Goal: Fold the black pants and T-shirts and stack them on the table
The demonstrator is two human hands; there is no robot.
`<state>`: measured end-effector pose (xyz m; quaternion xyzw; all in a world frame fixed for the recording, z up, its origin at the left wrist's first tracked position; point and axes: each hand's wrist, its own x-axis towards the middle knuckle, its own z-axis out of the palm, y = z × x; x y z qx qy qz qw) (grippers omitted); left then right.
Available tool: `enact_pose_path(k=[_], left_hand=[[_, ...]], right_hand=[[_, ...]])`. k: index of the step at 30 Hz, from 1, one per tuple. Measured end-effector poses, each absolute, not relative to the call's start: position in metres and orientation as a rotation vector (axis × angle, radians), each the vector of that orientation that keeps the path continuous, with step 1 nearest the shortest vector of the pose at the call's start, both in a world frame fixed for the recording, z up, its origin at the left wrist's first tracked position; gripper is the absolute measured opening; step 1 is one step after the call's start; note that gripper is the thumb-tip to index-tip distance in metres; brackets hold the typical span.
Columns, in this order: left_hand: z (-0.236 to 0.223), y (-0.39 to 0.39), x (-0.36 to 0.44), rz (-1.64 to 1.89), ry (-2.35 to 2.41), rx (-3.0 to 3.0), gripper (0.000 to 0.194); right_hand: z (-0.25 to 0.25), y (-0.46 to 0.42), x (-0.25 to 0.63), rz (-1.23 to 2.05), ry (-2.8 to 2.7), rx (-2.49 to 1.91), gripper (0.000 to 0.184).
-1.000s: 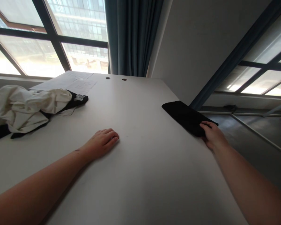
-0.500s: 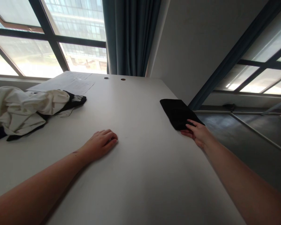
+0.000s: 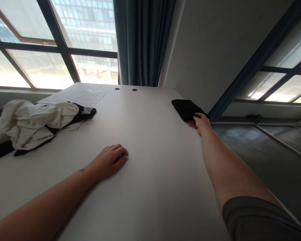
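A flat black piece (image 3: 187,108), probably folded cloth, lies at the right edge of the white table. My right hand (image 3: 200,123) grips its near edge, with the thumb side on top and other fingers at or under the rim. My left hand (image 3: 112,159) rests palm down on the tabletop, fingers loosely bent and the thumb a little apart, with nothing visible in it. Farther left lies a crumpled heap of white cloth (image 3: 32,124) with black parts, apart from both hands.
Printed paper sheets (image 3: 90,97) lie at the table's far left. Two round cable holes (image 3: 134,89) sit near the back edge of the table (image 3: 150,187). Behind stand a window and a dark blue curtain (image 3: 145,43). Grey floor (image 3: 240,144) drops away on the right.
My right hand and the black piece have moved farther away along the table's right edge. The left hand stays on the table; the view has tilted slightly.
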<state>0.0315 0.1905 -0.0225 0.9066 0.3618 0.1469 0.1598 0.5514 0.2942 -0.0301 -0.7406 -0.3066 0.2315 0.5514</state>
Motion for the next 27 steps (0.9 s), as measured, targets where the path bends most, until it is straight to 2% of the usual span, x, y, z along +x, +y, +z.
enact_pose_path(k=[7, 10, 13, 15, 19, 23, 27], left_hand=[[-0.025, 0.193, 0.031, 0.406, 1.029, 2.584, 0.025], [-0.025, 0.193, 0.032, 0.407, 1.04, 2.578, 0.025], [-0.025, 0.191, 0.033, 0.418, 1.041, 2.578, 0.026], [-0.025, 0.19, 0.033, 0.428, 1.041, 2.58, 0.026], [-0.025, 0.191, 0.031, 0.438, 1.05, 2.579, 0.025], [-0.027, 0.192, 0.029, 0.421, 1.039, 2.579, 0.025], [-0.027, 0.189, 0.032, 0.407, 1.02, 2.582, 0.025]], right_hand=[[-0.031, 0.279, 0.573, 0.397, -0.766, -1.984, 0.034], [-0.025, 0.276, 0.573, 0.204, -0.863, -2.094, 0.028], [-0.027, 0.287, 0.559, -0.139, -1.285, -2.16, 0.041], [-0.034, 0.296, 0.547, -0.217, -1.577, -2.239, 0.055], [-0.051, 0.303, 0.536, 0.027, -1.743, -2.456, 0.079], [-0.057, 0.29, 0.534, 0.193, -1.747, -2.515, 0.087], [-0.051, 0.275, 0.521, 0.216, -1.727, -2.558, 0.089]])
